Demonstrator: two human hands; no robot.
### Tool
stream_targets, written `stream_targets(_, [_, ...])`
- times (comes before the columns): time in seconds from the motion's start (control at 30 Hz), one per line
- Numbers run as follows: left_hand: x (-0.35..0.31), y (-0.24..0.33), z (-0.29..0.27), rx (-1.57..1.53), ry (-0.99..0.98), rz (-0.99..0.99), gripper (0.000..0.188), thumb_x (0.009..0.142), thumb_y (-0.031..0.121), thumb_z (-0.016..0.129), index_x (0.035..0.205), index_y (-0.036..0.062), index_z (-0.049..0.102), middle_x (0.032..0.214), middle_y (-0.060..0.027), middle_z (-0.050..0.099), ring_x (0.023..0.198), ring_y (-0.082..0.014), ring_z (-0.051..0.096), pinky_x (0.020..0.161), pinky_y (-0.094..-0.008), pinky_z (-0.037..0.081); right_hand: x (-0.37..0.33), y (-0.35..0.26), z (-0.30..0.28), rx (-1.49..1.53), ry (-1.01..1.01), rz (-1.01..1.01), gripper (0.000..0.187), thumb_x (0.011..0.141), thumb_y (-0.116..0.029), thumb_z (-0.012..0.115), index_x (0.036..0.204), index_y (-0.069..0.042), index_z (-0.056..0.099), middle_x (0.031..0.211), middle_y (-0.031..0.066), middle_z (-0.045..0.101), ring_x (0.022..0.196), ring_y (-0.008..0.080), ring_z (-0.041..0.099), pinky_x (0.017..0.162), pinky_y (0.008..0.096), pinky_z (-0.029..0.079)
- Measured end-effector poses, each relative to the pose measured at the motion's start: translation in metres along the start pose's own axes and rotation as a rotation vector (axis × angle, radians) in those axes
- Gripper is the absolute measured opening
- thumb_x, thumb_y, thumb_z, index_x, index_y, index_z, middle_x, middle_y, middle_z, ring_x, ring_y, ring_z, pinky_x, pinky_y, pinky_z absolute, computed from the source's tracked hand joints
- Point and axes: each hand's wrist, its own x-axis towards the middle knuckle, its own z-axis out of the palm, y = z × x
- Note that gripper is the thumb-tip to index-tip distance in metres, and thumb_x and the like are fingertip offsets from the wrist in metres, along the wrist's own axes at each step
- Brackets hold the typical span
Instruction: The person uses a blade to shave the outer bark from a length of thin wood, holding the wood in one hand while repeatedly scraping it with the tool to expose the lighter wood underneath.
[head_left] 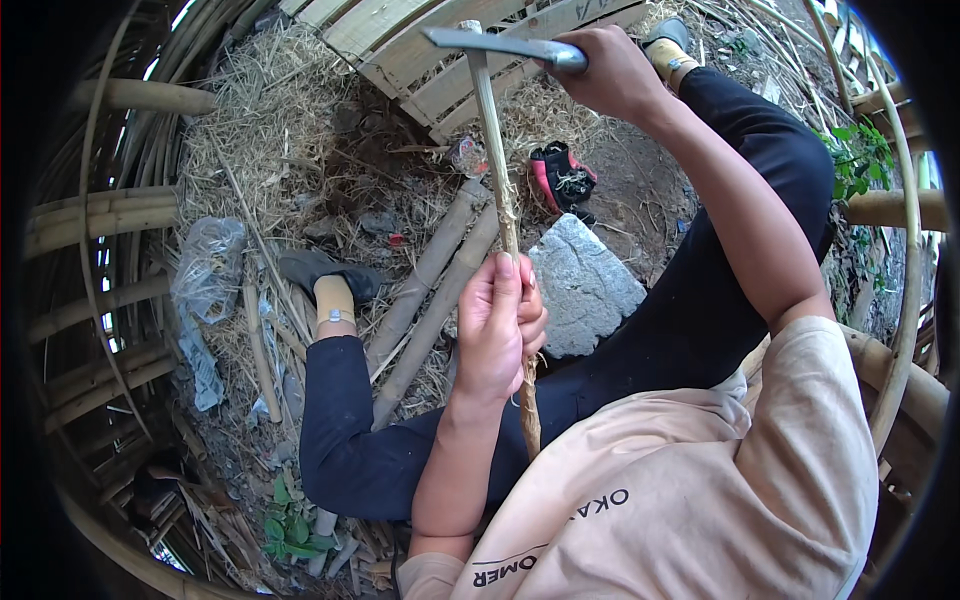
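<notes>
My left hand [498,325] grips a thin bamboo stick [497,150] near its middle, holding it upright in front of my lap. My right hand [610,72] is closed around the handle of a long flat blade [490,42], which lies across the stick's top end. The stick's lower part runs down past my wrist toward my shirt. My legs in dark trousers spread to either side of the stick.
A grey stone block [585,285] lies between my legs. Two bamboo poles [430,290] lie on the straw-covered ground. A wooden slatted pallet [440,50] is at the top. A red and black glove [560,175] and a plastic bag [208,262] lie nearby. Curved bamboo strips [100,300] surround me.
</notes>
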Motion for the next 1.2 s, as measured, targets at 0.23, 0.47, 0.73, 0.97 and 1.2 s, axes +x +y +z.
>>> stream_targets(0.23, [0.004,-0.004,-0.005,0.113,0.110,0.016,0.030,0.107,0.036,0.038,0.091,0.0128,0.044,0.061,0.0076,0.030,0.044,0.0004,0.021,0.037,-0.0182,0.015,-0.018,-0.028,-0.010,-0.161,-0.275,-0.079,0.023,0.065,-0.013,0.070,0.088,-0.010,0.074,0.075,0.0148,0.069,0.075,0.0332,0.069,0.073,0.0446,0.056])
stream_targets(0.47, [0.001,-0.011,0.010,0.119,0.057,-0.022,0.030,0.107,0.037,0.038,0.090,0.0136,0.043,0.061,0.0067,0.033,0.043,0.0006,0.023,0.036,-0.0179,0.016,-0.002,0.000,-0.005,-0.224,0.001,0.081,0.027,0.071,-0.012,0.071,0.098,-0.008,0.076,0.083,0.0169,0.071,0.079,0.0344,0.069,0.078,0.0430,0.055])
stream_targets(0.73, [0.004,-0.017,-0.002,0.098,0.094,-0.021,0.028,0.107,0.035,0.040,0.091,0.0122,0.045,0.061,0.0074,0.033,0.044,0.0008,0.024,0.037,-0.0173,0.016,-0.012,-0.020,-0.010,-0.280,-0.213,-0.205,0.018,0.071,-0.015,0.068,0.087,-0.010,0.074,0.076,0.0150,0.070,0.072,0.0333,0.070,0.070,0.0434,0.057])
stream_targets(0.97, [0.003,-0.017,-0.005,0.093,0.105,-0.035,0.029,0.107,0.035,0.039,0.090,0.0123,0.044,0.060,0.0082,0.031,0.043,0.0008,0.022,0.036,-0.0182,0.015,-0.006,-0.017,-0.007,-0.276,-0.145,-0.184,0.021,0.068,-0.013,0.068,0.087,-0.010,0.075,0.074,0.0160,0.070,0.067,0.0332,0.070,0.066,0.0421,0.058])
stream_targets(1.2, [-0.004,0.002,0.000,0.019,-0.026,-0.011,0.029,0.107,0.035,0.039,0.091,0.0126,0.045,0.060,0.0084,0.030,0.044,0.0009,0.019,0.037,-0.0181,0.013,0.000,-0.002,-0.009,-0.464,-0.257,-0.109,0.024,0.075,-0.018,0.068,0.096,-0.010,0.074,0.077,0.0179,0.070,0.071,0.0346,0.070,0.069,0.0441,0.058])
